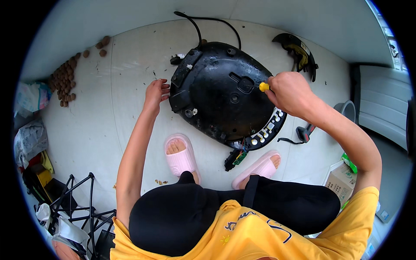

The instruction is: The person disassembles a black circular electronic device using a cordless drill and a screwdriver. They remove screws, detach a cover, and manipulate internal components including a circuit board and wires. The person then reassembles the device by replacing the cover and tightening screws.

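A large black appliance housing (208,86) with rounded sides lies on the pale floor, recesses and screw holes in its face. My right hand (291,93) grips a screwdriver by its yellow handle (264,87). The thin shaft points left, over a recess near the housing's middle; whether its tip touches is too small to tell. My left hand (156,93) is open at the housing's left end, fingers loosely apart and holding nothing. Along the lower right rim runs a strip of white and gold buttons (266,129). Below it, a green circuit board (239,157) hangs out on coloured wires.
A black cable (216,18) loops behind the housing. To the far right lies a curved black part (299,52); nearer is a red-and-black tool (304,133) with a strap. Walnut-like balls (65,78) lie at left, a folding frame (86,199) at lower left, a cardboard box (341,181) at right.
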`<state>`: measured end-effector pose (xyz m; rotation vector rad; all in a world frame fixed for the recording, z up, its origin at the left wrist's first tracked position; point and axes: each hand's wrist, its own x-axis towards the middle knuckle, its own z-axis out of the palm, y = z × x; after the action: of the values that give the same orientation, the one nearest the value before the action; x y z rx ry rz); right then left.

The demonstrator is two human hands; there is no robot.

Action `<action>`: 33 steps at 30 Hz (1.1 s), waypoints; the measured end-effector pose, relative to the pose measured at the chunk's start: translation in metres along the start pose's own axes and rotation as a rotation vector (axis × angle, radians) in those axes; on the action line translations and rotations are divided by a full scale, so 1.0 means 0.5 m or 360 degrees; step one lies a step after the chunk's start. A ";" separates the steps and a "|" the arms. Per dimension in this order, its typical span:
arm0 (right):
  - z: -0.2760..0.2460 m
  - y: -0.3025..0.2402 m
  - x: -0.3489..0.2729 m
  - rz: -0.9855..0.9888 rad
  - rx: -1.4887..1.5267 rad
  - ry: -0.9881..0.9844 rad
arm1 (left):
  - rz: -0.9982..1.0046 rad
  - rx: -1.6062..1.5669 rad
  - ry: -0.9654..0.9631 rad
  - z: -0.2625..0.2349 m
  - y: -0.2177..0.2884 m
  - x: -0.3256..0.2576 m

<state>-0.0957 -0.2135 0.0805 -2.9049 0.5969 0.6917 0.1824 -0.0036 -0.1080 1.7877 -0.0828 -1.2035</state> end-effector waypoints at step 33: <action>0.013 0.079 0.041 -0.0027 0.0235 -0.0368 | 0.0138 0.0327 0.0222 0.048 -0.060 0.073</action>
<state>-0.0972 -0.2557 0.0656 -2.6424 0.5687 0.9227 0.1707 -0.0214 -0.1566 2.0208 -0.2069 -1.0359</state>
